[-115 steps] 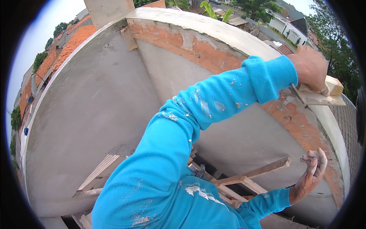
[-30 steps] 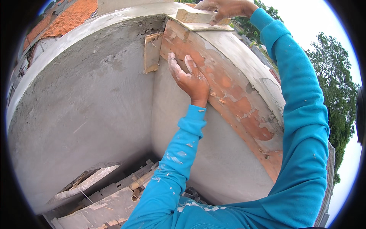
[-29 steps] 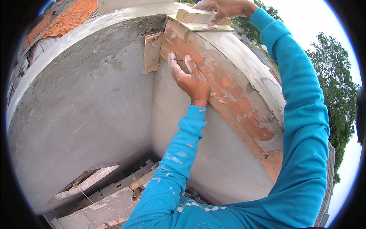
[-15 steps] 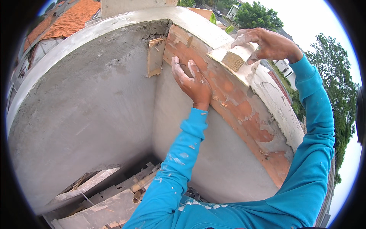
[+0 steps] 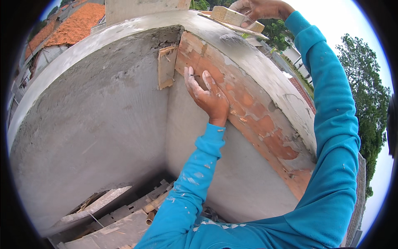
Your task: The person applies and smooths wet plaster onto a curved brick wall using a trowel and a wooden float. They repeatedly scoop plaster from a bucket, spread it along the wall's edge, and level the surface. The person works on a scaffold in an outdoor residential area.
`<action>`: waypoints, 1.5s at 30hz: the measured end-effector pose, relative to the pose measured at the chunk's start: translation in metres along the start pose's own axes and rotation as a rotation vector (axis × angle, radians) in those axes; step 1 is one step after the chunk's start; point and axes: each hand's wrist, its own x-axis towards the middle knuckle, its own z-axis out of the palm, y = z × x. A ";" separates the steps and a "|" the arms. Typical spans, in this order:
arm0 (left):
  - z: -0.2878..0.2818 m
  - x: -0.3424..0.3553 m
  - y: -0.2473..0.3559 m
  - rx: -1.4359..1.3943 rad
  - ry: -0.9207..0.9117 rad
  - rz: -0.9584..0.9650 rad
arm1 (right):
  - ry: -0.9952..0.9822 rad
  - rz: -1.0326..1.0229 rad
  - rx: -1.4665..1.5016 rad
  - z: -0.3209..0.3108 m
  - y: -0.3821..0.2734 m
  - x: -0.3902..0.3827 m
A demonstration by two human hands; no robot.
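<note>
My right hand point(image 5: 259, 10) grips the block handle of a plastering float point(image 5: 234, 17), a pale flat board with a wooden grip, at the top of the wall. The float lies over the pale wet-looking ledge point(image 5: 265, 62). Against a long wooden board point(image 5: 261, 120) smeared with grey mortar, my left hand point(image 5: 209, 97) rests with its fingers apart. A thin dark nail-like piece point(image 5: 195, 75) shows by its fingertips; whether they touch it I cannot tell. A short wood block point(image 5: 166, 66) stands in the corner beside the board's end.
A grey plastered wall point(image 5: 95, 103) curves away on the left, with a rough band along its top. Down below are planks and a bamboo pole point(image 5: 155, 203). Beyond the ledge lie orange tiled roofs point(image 5: 74, 27) and trees point(image 5: 360, 83).
My right hand has carried the float away from me, up and left along the ledge, and its board has tilted flatter. My left hand stays at the wooden board.
</note>
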 end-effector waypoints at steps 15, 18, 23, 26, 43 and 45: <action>-0.015 0.015 -0.009 0.047 0.075 0.074 | -0.050 0.064 -0.857 0.072 -0.099 -0.015; -0.011 0.010 -0.006 0.013 0.071 0.060 | -0.217 0.006 -0.405 0.070 -0.063 -0.049; -0.006 0.009 -0.012 -0.056 0.069 0.048 | -0.202 0.137 -0.387 0.105 -0.061 -0.123; -0.006 0.008 -0.013 0.011 0.082 0.076 | -0.174 0.114 -0.418 0.125 -0.057 -0.160; -0.018 0.015 0.001 0.173 0.125 0.151 | -0.021 0.352 -0.198 0.280 -0.021 -0.479; -0.009 0.007 -0.001 0.133 0.157 0.169 | 0.013 0.389 -0.285 0.302 -0.018 -0.535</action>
